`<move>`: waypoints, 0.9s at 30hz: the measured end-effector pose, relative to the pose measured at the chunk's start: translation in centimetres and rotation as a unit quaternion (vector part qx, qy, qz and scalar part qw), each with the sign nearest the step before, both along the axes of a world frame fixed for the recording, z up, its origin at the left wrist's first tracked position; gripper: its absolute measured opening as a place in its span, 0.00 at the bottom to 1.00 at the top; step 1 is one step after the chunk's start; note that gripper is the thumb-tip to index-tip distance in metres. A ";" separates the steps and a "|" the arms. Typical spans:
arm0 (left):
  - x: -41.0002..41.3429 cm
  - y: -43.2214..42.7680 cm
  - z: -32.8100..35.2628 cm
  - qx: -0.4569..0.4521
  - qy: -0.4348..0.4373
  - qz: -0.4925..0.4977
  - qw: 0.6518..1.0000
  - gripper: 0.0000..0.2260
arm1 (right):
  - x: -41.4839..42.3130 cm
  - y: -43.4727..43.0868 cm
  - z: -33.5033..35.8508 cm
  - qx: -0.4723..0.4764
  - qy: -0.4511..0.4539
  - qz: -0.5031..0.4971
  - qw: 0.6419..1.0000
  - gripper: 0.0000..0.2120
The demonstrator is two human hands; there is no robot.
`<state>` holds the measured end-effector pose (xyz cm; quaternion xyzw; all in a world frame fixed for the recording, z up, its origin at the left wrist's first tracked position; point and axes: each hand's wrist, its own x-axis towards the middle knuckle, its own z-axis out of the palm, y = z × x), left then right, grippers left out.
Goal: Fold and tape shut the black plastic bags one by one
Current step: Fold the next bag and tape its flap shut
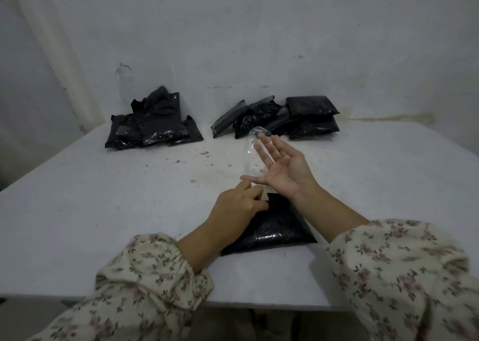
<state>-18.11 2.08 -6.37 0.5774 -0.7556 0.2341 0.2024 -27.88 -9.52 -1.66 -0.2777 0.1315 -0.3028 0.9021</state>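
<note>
The taping step seems in hand. At lower centre of the surface, the left hand pins the black plastic bag by its folded neck with curled fingers. The right hand, fingers spread, carries a clear tape strip on its fingertips. Next, the strip should go across the fold.

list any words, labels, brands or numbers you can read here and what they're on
None: no readable text in this view. The nearest bag, the left pile, the right pile, the clear tape strip, the table and the wall show no print or labels.
</note>
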 end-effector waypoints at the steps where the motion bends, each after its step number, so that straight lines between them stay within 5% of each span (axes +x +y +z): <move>1: 0.0 0.0 0.0 0.004 -0.008 -0.001 1.000 0.13 | -0.1 0.1 -0.1 0.003 0.003 -0.004 1.000 0.06; 5: 0.3 0.2 -0.3 -0.024 -0.023 -0.003 0.999 0.08 | -1.2 0.3 -0.3 0.002 0.026 -0.011 1.000 0.06; 9: 0.1 0.2 -0.3 -0.014 0.007 -0.001 1.000 0.18 | -3.1 0.2 -0.4 0.009 0.034 -0.035 0.999 0.06; 17: 0.4 -0.4 0.5 0.037 -0.070 -0.065 0.995 0.26 | -2.8 0.5 1.1 0.006 0.005 -0.041 0.999 0.14; 24: 2.5 1.6 -1.0 -0.007 -0.109 -0.076 0.991 0.19 | -2.8 2.4 -3.4 0.041 -0.034 -0.031 0.998 0.14; 27: 4.4 3.5 -1.4 0.010 -0.063 -0.129 0.990 0.16 | -3.4 2.4 -4.2 0.059 -0.073 -0.022 0.995 0.10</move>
